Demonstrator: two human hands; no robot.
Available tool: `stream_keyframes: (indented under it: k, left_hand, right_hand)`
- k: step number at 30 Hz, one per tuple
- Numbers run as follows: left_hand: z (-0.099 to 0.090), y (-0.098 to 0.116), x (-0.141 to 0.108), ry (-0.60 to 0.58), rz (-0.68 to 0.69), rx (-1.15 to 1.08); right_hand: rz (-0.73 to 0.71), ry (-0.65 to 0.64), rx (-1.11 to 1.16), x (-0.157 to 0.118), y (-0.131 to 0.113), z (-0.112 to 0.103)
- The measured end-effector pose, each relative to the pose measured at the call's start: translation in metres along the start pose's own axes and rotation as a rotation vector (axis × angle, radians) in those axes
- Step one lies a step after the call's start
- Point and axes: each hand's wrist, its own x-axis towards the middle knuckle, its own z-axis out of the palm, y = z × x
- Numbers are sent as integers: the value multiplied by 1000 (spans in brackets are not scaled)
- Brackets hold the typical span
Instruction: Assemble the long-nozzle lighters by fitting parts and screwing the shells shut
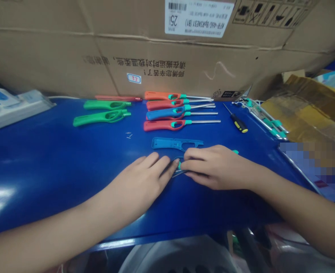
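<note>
Both hands meet near the front middle of the blue table (70, 170). My left hand (148, 174) has its fingers closed on a partly built gas lighter (179, 167), mostly hidden beneath the hands. A teal piece and a thin metal edge of it show between the fingertips. From the other side, my right hand (217, 167) grips the same lighter, its fingers bent and pinched together. A bit of teal sticks out behind the right hand. Just beyond the hands lies a blue handle half-shell (167, 143), inner side up.
Several lighters with metal tubes (167, 125) lie in a row behind. Green handles (99, 119), a red handle part (116, 98) and small screws (129, 135) are leftward. A screwdriver (238, 123) and tube parts (269, 119) lie right. A cardboard box (70, 49) walls the back.
</note>
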Motion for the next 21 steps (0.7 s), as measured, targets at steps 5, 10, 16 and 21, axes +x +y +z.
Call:
stream_keyframes:
  k: [5,10,16,21]
  left_hand:
    - [3,1,-1,18,-34,-33]
    - [3,-2,-1,10,-42,-97]
    - [2,-5,0,21,-41,-156]
    - [2,-8,1,50,-35,-203]
  right_hand:
    - [-33,-43,-48,1,0,0]
    - [21,-25,42,0,2,3]
    - [92,-28,231,0,5,-1]
    - [98,46,355,-4,11,-9]
